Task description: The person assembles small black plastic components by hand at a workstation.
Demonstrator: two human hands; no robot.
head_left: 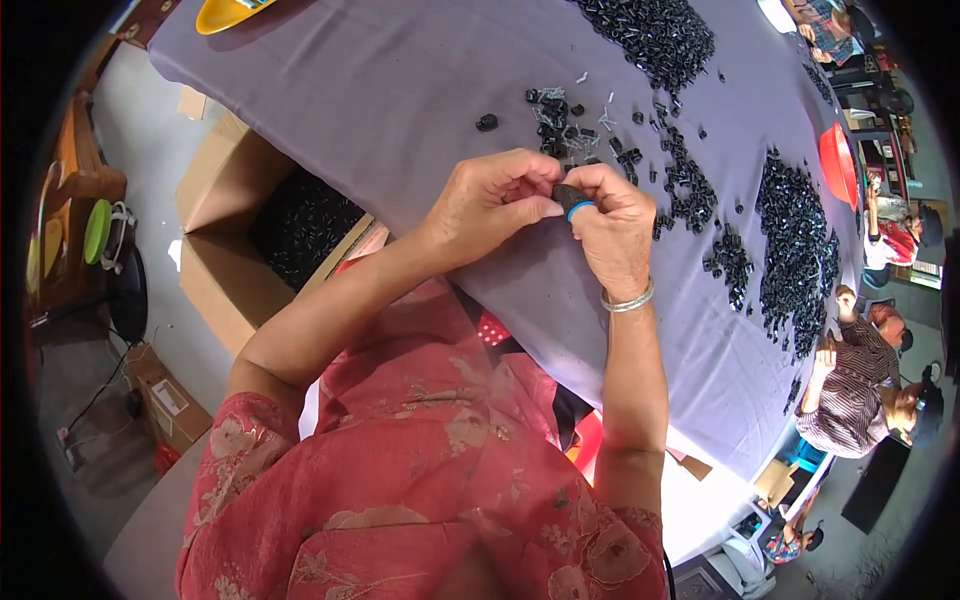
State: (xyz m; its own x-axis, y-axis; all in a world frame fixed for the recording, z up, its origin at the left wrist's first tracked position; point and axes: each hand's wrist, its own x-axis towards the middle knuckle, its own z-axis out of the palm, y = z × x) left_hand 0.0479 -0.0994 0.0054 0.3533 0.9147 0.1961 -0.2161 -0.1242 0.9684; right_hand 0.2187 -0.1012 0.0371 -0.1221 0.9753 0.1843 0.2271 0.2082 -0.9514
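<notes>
My left hand (492,203) and my right hand (613,228) meet over the near part of the cloth-covered table, fingertips pinched together. Whatever lies between them is hidden or too small to name. A dark finger cover with a blue band (577,203) sits on my right thumb, and a silver bangle circles that wrist. Just beyond my fingers lie small black plastic parts (548,132) mixed with silver screws (606,120). One black part (487,123) rests apart, to the left of that cluster.
Larger heaps of black parts (655,40) lie at the far side and along the right (795,250). An open cardboard box (215,290) of black pieces stands at left. A yellow tray (222,14) and red bowl (838,165) sit on the table. Several people are at right.
</notes>
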